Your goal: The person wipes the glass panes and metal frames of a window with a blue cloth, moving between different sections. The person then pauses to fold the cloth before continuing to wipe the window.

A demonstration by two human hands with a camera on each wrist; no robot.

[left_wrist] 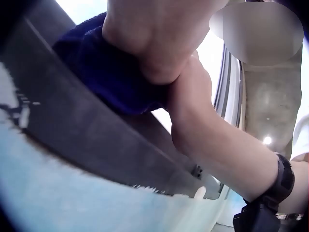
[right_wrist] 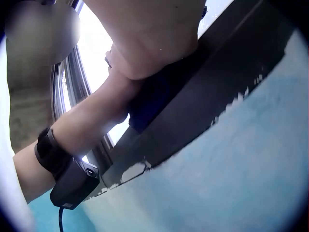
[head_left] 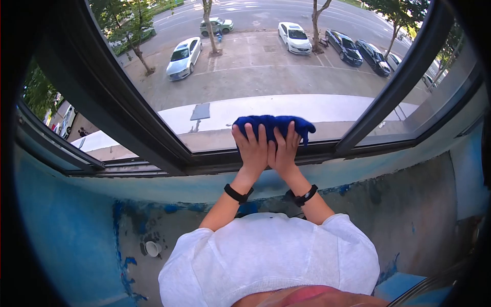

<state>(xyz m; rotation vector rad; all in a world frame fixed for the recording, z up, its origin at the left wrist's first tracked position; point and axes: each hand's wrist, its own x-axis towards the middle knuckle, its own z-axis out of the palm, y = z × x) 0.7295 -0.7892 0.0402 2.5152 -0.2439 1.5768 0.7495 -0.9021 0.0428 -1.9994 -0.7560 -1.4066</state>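
Observation:
A dark blue cloth [head_left: 305, 126] is bunched against the lower part of the window, just above the dark bottom frame [head_left: 215, 161]. My left hand [head_left: 252, 151] presses on its left part, fingers extended upward over the fabric. Close beside it, my right hand [head_left: 284, 152] lies on the cloth with straight fingers, and the two hands meet at the thumbs. From the left wrist, the cloth [left_wrist: 96, 67] hangs below the palm over the frame. The right wrist view shows only a dark fold of cloth [right_wrist: 149, 104] under the hand; the fingers are hidden there.
Thick dark window posts [head_left: 117, 87] slant up on both sides. Below the frame runs a light blue wall [head_left: 56, 199] with chipped paint at its edge. A white bucket [head_left: 152, 248] stands on the stained floor at left. Parked cars [head_left: 185, 58] and trees show outside.

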